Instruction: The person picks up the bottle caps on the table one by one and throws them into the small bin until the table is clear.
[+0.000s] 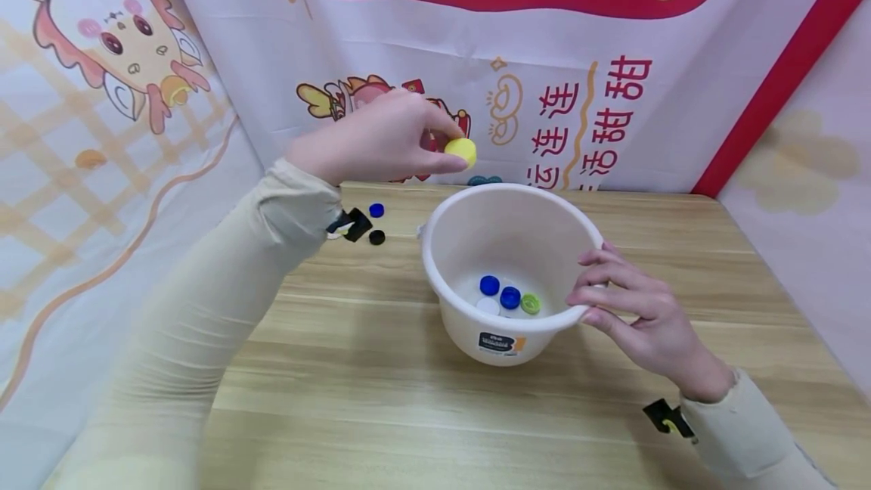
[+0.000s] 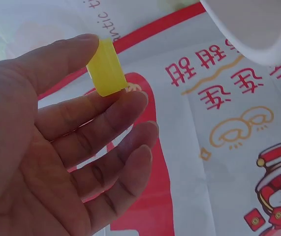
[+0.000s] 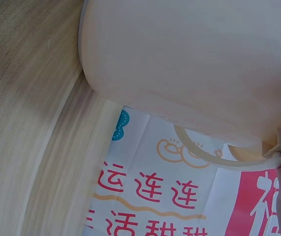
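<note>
My left hand [image 1: 391, 138] pinches a yellow bottle cap [image 1: 461, 151] between thumb and fingertips, raised above the far left rim of a white bucket [image 1: 469, 320]. In the left wrist view the yellow cap [image 2: 106, 69] shows edge-on between thumb and index finger. On the bucket's right rim, my right hand [image 1: 640, 308] grips with its fingers over the edge and the thumb outside. Inside the bucket lie blue caps [image 1: 489, 285], a green cap [image 1: 530, 303] and a white one [image 1: 488, 305]. The bucket's handle [image 3: 214, 157] hangs near the right hand in the right wrist view.
Left of the bucket, a blue cap [image 1: 376, 210] and a black cap [image 1: 377, 237] lie on the wooden table [image 1: 381, 414], close to the left sleeve. Printed cloth [image 1: 422, 36] hangs behind the table and along both sides.
</note>
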A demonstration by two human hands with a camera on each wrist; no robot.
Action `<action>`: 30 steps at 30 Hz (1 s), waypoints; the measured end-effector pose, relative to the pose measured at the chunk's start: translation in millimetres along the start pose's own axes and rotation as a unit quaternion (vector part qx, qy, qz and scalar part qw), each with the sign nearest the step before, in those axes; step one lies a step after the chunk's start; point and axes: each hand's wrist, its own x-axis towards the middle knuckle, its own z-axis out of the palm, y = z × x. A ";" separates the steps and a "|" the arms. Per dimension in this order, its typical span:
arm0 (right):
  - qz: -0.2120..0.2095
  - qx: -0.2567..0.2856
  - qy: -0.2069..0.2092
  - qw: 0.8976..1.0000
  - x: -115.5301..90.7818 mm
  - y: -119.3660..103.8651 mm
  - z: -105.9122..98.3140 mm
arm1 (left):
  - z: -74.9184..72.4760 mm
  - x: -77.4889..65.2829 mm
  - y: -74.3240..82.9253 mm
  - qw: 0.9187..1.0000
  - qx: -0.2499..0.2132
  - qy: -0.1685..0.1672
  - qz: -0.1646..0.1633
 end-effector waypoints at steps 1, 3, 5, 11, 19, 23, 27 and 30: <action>0.001 0.000 0.000 1.000 -0.3 0.0 0.0 | 0.7 3.1 3.0 1.000 -0.002 0.000 0.006; 0.003 0.000 0.000 1.000 -0.3 -0.5 0.0 | 2.3 9.1 8.6 1.000 -0.006 0.000 0.024; 0.001 0.004 0.001 1.000 0.7 -1.9 0.0 | 3.7 14.8 13.8 0.999 -0.003 -0.001 0.041; -0.020 0.020 0.005 1.000 7.4 -8.4 1.2 | 8.8 29.8 26.9 0.997 0.013 -0.013 0.071; -0.014 0.010 0.004 1.000 7.3 -8.3 1.2 | 17.5 38.8 32.5 0.997 -0.002 -0.029 0.069; -0.013 0.012 0.004 1.000 5.6 -6.2 1.0 | 20.2 40.7 34.0 0.997 0.000 -0.030 0.070; -0.018 0.013 0.007 1.000 6.5 -6.8 1.1 | 22.0 41.8 34.8 0.997 -0.004 -0.032 0.069; -0.019 0.011 0.007 1.000 8.0 -8.6 1.1 | 24.1 41.9 34.5 0.997 -0.010 -0.039 0.070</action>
